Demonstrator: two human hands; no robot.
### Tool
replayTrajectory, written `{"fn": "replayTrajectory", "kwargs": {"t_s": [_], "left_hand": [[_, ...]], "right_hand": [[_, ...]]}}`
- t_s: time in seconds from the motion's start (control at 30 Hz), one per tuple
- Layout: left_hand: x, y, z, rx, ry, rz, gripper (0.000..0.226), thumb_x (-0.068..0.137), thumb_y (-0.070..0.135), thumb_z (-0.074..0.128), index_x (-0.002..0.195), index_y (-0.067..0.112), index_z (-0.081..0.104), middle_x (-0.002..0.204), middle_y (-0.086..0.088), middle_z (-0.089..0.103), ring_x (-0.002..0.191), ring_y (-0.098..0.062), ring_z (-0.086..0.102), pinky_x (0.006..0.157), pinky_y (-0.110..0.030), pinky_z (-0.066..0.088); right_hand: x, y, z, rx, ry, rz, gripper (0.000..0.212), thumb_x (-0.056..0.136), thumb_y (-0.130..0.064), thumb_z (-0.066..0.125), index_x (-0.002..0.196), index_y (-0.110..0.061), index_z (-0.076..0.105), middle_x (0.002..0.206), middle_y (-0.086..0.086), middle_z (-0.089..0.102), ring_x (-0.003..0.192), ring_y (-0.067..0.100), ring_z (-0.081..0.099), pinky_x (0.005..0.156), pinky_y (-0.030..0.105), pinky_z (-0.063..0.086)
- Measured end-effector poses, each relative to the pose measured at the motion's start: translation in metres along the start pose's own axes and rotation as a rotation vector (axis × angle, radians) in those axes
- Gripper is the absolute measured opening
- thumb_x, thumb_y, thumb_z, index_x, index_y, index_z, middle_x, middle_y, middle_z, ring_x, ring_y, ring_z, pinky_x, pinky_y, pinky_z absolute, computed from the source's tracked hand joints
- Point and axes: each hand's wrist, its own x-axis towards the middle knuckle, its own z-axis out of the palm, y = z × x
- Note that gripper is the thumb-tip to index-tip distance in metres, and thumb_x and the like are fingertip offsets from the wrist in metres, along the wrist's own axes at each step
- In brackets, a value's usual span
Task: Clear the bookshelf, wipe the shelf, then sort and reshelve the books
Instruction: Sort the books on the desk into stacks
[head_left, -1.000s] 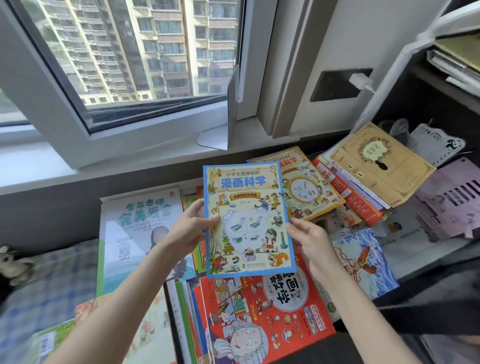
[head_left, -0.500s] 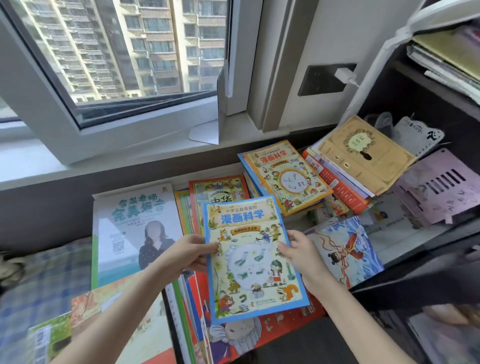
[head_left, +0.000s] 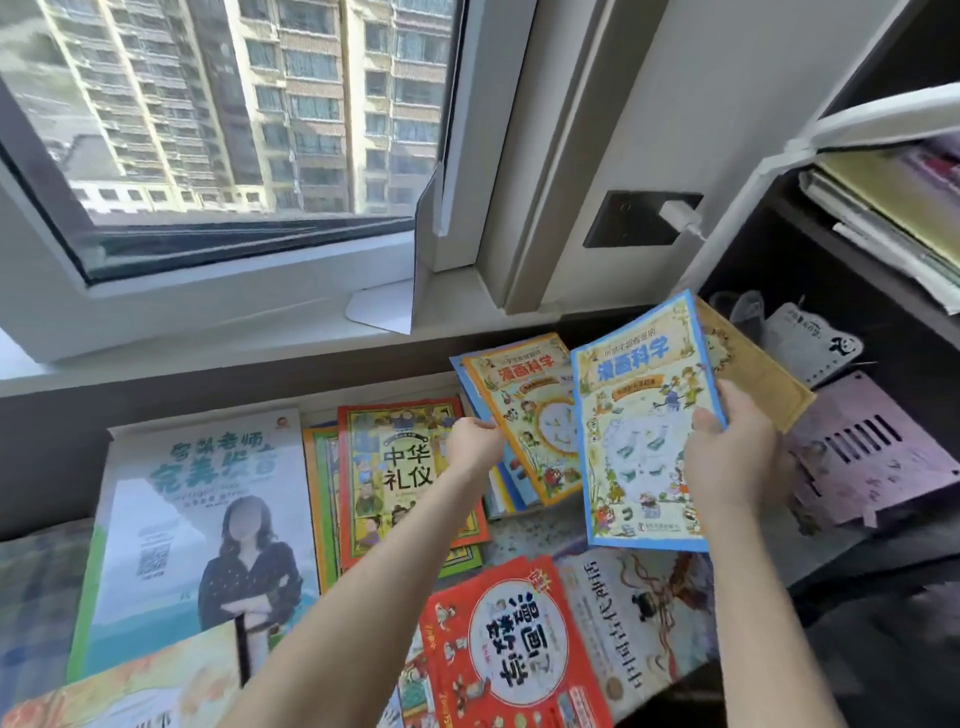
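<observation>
My right hand (head_left: 732, 457) grips a blue-bordered comic science book (head_left: 644, 415) by its right edge and holds it tilted above the pile at the right. A matching orange-bordered science book (head_left: 524, 410) lies on a small stack just left of it. At that book's left edge, my left hand (head_left: 470, 441) pinches the cover with curled fingers. More books lie flat around them: a red-framed etiquette book (head_left: 395, 467), a red maths comic (head_left: 498, 639) and a large white-and-green book (head_left: 197, 493). The dark bookshelf (head_left: 779, 249) stands at the right.
A tan book (head_left: 753, 374) lies behind the blue one, with a pink slotted panel (head_left: 862, 447) to its right. Papers are stacked on the upper shelf (head_left: 883, 208). A wall socket with a white charger (head_left: 639, 218) sits above the pile. The window sill (head_left: 208, 332) runs along the back.
My left hand let go of the blue-bordered book and moved up to the orange-bordered one. My right hand carried the blue book up and to the right, over the tan book.
</observation>
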Motion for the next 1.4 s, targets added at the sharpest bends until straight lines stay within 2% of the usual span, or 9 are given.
{"fn": "replayTrajectory", "kwargs": {"t_s": [0.1, 0.2, 0.33, 0.53, 0.63, 0.87, 1.03, 1.2, 1.4], "left_hand": [[0.013, 0.013, 0.012, 0.063, 0.065, -0.093, 0.015, 0.095, 0.008, 0.047, 0.086, 0.005, 0.057, 0.075, -0.007, 0.055, 0.056, -0.016, 0.044, 0.047, -0.023, 0.033], [0.021, 0.028, 0.017, 0.041, 0.051, -0.144, 0.017, 0.095, 0.008, 0.045, 0.106, 0.001, 0.055, 0.07, -0.006, 0.052, 0.064, -0.018, 0.054, 0.057, -0.024, 0.042], [0.027, 0.04, 0.018, -0.09, 0.037, -0.206, 0.033, 0.099, 0.01, 0.043, 0.131, 0.002, 0.047, 0.132, -0.01, 0.054, 0.063, -0.016, 0.062, 0.053, -0.02, 0.045], [0.025, 0.034, 0.027, 0.049, 0.034, -0.125, 0.04, 0.089, 0.04, 0.06, 0.114, 0.009, 0.052, 0.078, -0.001, 0.055, 0.072, -0.017, 0.055, 0.06, -0.027, 0.04], [0.025, 0.029, 0.037, -0.006, 0.037, -0.007, 0.049, 0.081, 0.045, 0.068, 0.12, 0.019, 0.051, 0.106, 0.008, 0.058, 0.106, -0.023, 0.059, 0.08, -0.029, 0.045], [0.011, 0.021, 0.013, -0.466, -0.237, 0.155, 0.03, 0.086, 0.017, 0.07, 0.113, 0.016, 0.057, 0.104, -0.005, 0.072, 0.087, -0.02, 0.072, 0.071, -0.034, 0.059], [-0.029, 0.006, -0.052, -0.447, -0.362, 0.197, 0.054, 0.07, 0.009, 0.077, 0.118, 0.013, 0.054, 0.101, -0.008, 0.072, 0.087, -0.026, 0.071, 0.069, -0.037, 0.058], [-0.075, -0.014, -0.086, -0.324, -0.369, 0.324, 0.078, 0.046, 0.019, 0.086, 0.117, 0.012, 0.055, 0.105, -0.01, 0.072, 0.095, -0.03, 0.069, 0.079, -0.041, 0.057], [-0.119, -0.042, -0.09, -0.135, -0.389, 0.378, 0.055, 0.058, 0.007, 0.081, 0.109, 0.006, 0.061, 0.103, -0.007, 0.073, 0.097, -0.025, 0.07, 0.087, -0.043, 0.055]], "right_hand": [[0.02, -0.003, 0.003, 0.011, -0.069, 0.026, 0.03, 0.094, -0.008, 0.052, 0.118, -0.021, 0.066, 0.095, -0.002, 0.064, 0.089, 0.028, 0.061, 0.072, 0.037, 0.052], [0.041, -0.006, 0.01, 0.024, -0.165, 0.056, 0.033, 0.093, -0.01, 0.056, 0.121, -0.023, 0.067, 0.093, -0.005, 0.066, 0.087, 0.026, 0.064, 0.07, 0.034, 0.051], [0.064, 0.0, 0.053, -0.054, -0.298, 0.095, 0.031, 0.095, -0.014, 0.052, 0.122, -0.025, 0.066, 0.105, -0.001, 0.069, 0.084, 0.024, 0.061, 0.066, 0.031, 0.046], [0.083, 0.005, 0.095, -0.204, -0.26, 0.129, 0.027, 0.098, -0.016, 0.046, 0.114, -0.021, 0.067, 0.102, 0.008, 0.069, 0.084, 0.033, 0.06, 0.075, 0.038, 0.051], [0.078, 0.014, 0.102, -0.128, -0.273, 0.142, 0.024, 0.098, -0.017, 0.046, 0.11, -0.02, 0.066, 0.101, 0.006, 0.07, 0.086, 0.033, 0.063, 0.078, 0.043, 0.054], [0.035, 0.032, 0.105, 0.094, -0.454, 0.177, 0.02, 0.096, -0.017, 0.052, 0.113, -0.016, 0.062, 0.09, 0.001, 0.063, 0.072, 0.027, 0.057, 0.058, 0.031, 0.045], [0.007, 0.026, 0.07, 0.608, -0.66, 0.438, 0.085, 0.069, -0.034, 0.084, 0.14, -0.026, 0.038, 0.133, -0.007, 0.052, 0.119, 0.017, 0.054, 0.1, 0.046, 0.041], [-0.056, 0.001, 0.021, 0.934, -0.803, 0.222, 0.053, 0.054, -0.034, 0.089, 0.102, -0.027, 0.068, 0.103, 0.001, 0.073, 0.099, 0.02, 0.069, 0.082, 0.036, 0.056], [-0.111, 0.018, -0.015, 0.895, -0.817, 0.257, 0.074, 0.024, -0.057, 0.093, 0.089, -0.027, 0.073, 0.092, -0.004, 0.075, 0.09, 0.014, 0.071, 0.07, 0.022, 0.056]]}}
